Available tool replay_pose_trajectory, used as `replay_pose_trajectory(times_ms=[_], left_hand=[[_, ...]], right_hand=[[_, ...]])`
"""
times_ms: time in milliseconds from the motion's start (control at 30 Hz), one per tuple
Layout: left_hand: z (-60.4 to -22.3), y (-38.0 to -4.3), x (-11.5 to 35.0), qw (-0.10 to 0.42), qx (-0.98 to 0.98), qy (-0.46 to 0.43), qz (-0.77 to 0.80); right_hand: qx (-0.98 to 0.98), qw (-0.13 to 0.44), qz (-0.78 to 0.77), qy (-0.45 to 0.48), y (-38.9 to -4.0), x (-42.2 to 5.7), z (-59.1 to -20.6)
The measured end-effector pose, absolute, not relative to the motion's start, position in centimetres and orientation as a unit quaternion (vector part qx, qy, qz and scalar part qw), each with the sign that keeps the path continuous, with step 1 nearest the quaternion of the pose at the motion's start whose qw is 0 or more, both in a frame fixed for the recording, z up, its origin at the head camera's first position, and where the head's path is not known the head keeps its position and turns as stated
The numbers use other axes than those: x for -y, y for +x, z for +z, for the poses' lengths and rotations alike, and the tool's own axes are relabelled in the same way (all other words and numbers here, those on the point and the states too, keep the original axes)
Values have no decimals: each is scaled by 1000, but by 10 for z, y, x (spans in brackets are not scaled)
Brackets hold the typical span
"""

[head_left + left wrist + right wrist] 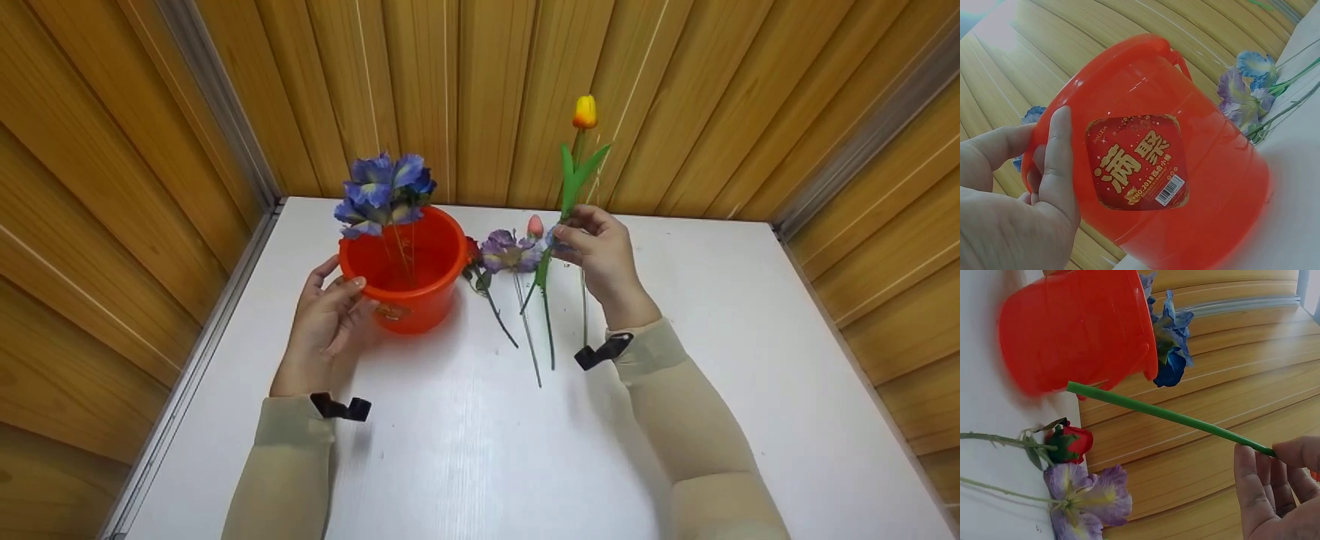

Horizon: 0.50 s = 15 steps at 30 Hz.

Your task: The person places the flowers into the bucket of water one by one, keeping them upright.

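My left hand (319, 311) grips the near left rim of a red plastic bucket (420, 311), thumb on the outside in the left wrist view. Blue artificial flowers (381, 187) stand in the bucket, their heads above the rim. To the right, my right hand (606, 259) pinches an artificial tulip (585, 112), yellow and orange, by its green stem (1168, 415). The bloom points up, above the table, while the stem's lower end slants down toward the bucket side. In the right wrist view that end overlaps the bucket's edge.
Between bucket and right hand lie a red rose (472, 250), a purple iris (510, 253), a pink tulip (535, 226) and a light blue flower (1256, 64). The white table (450, 450) meets wood-patterned walls (487, 97) at the back and sides.
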State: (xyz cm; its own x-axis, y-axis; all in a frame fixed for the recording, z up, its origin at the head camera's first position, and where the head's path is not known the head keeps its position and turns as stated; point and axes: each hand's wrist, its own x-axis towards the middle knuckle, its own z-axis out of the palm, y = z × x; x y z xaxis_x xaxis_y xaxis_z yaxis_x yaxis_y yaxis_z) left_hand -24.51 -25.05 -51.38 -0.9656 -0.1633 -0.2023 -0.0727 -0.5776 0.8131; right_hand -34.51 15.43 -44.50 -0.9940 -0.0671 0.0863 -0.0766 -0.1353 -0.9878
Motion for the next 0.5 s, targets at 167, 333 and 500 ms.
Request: replay_pose_trajectory(times_ms=[167, 333, 500], left_hand=[[-514, -244, 251, 24, 457, 134, -879], [-514, -245, 251, 20, 454, 137, -880], [-514, -248, 250, 25, 459, 132, -878]], right_hand=[[629, 5, 774, 78, -349, -132, -428], [593, 9, 799, 96, -352, -108, -412], [566, 13, 817, 109, -355, -83, -404]])
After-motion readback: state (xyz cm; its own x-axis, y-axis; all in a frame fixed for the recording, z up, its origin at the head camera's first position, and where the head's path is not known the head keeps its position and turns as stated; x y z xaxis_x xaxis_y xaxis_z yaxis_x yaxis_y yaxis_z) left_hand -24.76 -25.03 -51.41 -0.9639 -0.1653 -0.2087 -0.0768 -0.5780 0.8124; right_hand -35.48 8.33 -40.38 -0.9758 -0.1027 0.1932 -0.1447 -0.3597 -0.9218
